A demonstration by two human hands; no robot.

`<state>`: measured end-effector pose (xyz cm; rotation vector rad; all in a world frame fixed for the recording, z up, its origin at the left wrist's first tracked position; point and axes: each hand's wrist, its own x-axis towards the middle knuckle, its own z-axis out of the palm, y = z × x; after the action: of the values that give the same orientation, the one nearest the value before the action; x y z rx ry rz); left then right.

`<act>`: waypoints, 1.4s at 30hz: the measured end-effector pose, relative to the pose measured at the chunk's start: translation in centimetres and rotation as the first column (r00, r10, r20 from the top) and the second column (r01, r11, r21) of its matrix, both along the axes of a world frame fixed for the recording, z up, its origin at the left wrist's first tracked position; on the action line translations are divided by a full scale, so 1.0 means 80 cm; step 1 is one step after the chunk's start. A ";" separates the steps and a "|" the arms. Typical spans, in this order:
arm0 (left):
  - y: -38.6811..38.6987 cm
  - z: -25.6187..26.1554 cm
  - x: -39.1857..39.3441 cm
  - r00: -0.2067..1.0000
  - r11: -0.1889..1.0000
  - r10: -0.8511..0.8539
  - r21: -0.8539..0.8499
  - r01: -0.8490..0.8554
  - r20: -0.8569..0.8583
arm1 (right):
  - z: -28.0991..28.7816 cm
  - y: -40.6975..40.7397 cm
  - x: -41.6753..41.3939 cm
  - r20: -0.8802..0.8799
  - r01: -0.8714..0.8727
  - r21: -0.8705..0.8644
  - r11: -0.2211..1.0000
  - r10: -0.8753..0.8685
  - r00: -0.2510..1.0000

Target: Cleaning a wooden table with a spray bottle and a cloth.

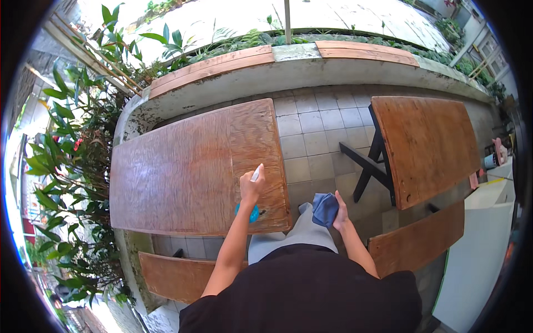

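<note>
My left hand [251, 185] is closed around a small white object [255, 173], which I cannot identify, above the right part of a varnished wooden table [187, 166]. Partly hidden under my left forearm, a round turquoise thing [252, 214] rests near the table's front right corner. Off the table's right edge, my right hand [341, 213] holds a folded blue cloth [325, 209] in front of my legs, with the fingers mostly behind it.
A second wooden table [429, 145] with black crossed legs [366, 166] stands at the right. Wooden benches [416, 237] [179, 274] lie near me on both sides. Beyond the tables runs a low wall [233, 81] with plank seats. Leafy plants [79, 179] crowd the left; a white surface [474, 258] is at the right.
</note>
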<state>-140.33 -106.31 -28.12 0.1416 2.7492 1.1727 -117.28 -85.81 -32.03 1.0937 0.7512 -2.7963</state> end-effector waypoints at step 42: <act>0.043 0.116 -0.077 0.867 0.464 -0.411 0.754 0.465 -0.282 | 0.022 -0.127 0.028 0.053 0.496 0.188 0.848 -0.513 0.857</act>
<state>-146.46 -102.88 -18.88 0.9385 1.7507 2.1271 -115.04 -95.95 -30.26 1.6725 0.7969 -3.0986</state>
